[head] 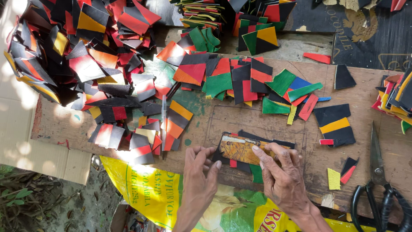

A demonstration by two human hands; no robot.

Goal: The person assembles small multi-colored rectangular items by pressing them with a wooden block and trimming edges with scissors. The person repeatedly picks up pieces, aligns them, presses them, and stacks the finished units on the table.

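Note:
My left hand (198, 172) and my right hand (281, 174) press down on a worn brown-and-yellow flat template (240, 148) at the near edge of a wooden board (214, 120). The template lies on top of a black, red and green patch piece (256, 173). My left fingertips rest on its left end, my right fingers lie across its right half. Both hands have fingers spread flat on it.
Heaps of black, red, orange, yellow and green cut patches (86, 64) cover the board's left and far side. Black-handled scissors (377, 180) lie at the right. A pen (163, 116) lies among the pieces. Cardboard (25, 146) sits left, a yellow sack (150, 191) below.

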